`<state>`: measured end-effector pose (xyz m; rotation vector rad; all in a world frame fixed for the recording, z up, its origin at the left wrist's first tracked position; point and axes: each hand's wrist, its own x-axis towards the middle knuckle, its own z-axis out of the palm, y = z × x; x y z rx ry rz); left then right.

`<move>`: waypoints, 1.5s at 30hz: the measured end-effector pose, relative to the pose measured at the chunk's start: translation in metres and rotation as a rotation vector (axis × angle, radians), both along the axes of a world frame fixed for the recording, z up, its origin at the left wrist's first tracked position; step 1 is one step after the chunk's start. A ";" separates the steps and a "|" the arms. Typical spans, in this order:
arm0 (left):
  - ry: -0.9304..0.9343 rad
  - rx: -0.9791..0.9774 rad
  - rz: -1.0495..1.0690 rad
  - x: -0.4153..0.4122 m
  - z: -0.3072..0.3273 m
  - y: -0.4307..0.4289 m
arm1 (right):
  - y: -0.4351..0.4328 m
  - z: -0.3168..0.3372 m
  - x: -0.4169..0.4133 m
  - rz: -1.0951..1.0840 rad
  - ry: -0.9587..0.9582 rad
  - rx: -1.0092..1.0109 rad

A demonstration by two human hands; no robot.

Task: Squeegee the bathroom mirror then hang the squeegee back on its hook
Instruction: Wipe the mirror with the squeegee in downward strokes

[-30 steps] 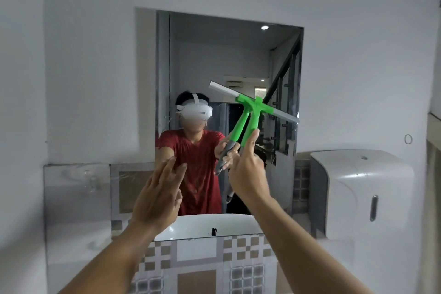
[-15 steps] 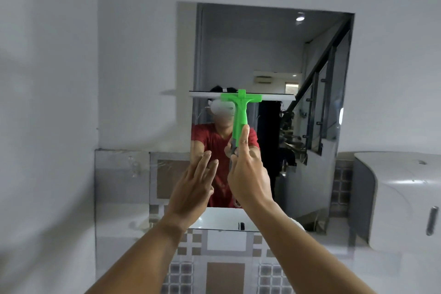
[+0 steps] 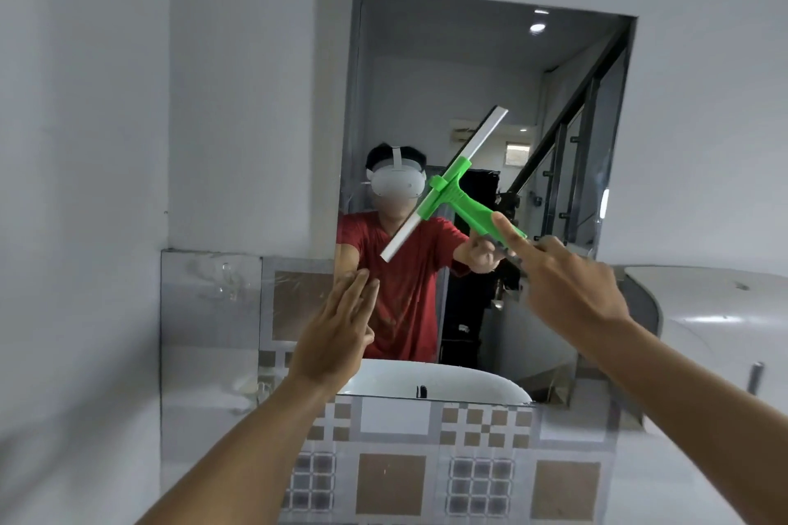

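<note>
Head view: I face a frameless mirror (image 3: 469, 68) set on a pale grey wall (image 3: 85, 98). Its top and side edges are bare, with open wall above and to the left. Below its lower edge runs a band of brown and grey patterned tiles (image 3: 392, 482). To the right, a white dispenser (image 3: 703, 311) sits just beside the mirror's lower right corner, leaving little room on that side. A clear hook (image 3: 226, 281) is stuck to a glossy panel left of the mirror, well apart from the tool.

My right hand (image 3: 567, 290) is closed around the grip of a green squeegee (image 3: 452, 192), my index finger stretched along the handle. The handle slants up and left from my hand. Its pale blade lies diagonally across the middle of the glass, upper end toward the right, lower end toward the left. I cannot tell whether the blade touches the glass.

My left hand (image 3: 337, 332) is open and holds nothing, fingers straight and close together, raised near the mirror's lower left corner. I cannot tell whether the fingertips touch the glass.

The mirror reflects a person in a red shirt and a white sink rim (image 3: 426, 379).
</note>
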<state>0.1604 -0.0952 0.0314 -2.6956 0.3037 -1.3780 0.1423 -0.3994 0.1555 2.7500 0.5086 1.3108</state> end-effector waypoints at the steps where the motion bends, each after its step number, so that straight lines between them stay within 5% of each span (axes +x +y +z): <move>1: 0.005 -0.001 0.001 0.000 0.001 0.000 | -0.009 0.000 0.001 -0.032 -0.004 -0.022; 6: -0.030 0.019 -0.010 -0.004 0.014 0.002 | -0.051 0.000 0.003 -0.122 -0.034 -0.042; 14: -0.204 -0.015 -0.009 -0.005 0.126 -0.013 | -0.076 -0.020 -0.001 -0.064 0.058 0.234; 21: -0.185 0.192 0.075 0.003 0.211 -0.017 | -0.042 -0.078 -0.009 -0.043 0.194 0.511; 32: -0.204 0.261 0.054 -0.006 0.231 -0.011 | 0.050 -0.152 -0.019 0.131 0.400 0.927; 39: -0.155 0.281 0.091 -0.004 0.244 -0.001 | 0.142 -0.131 -0.033 0.494 0.395 1.397; 45: -0.151 0.275 0.082 -0.004 0.247 0.001 | 0.181 -0.134 -0.025 0.526 0.357 1.288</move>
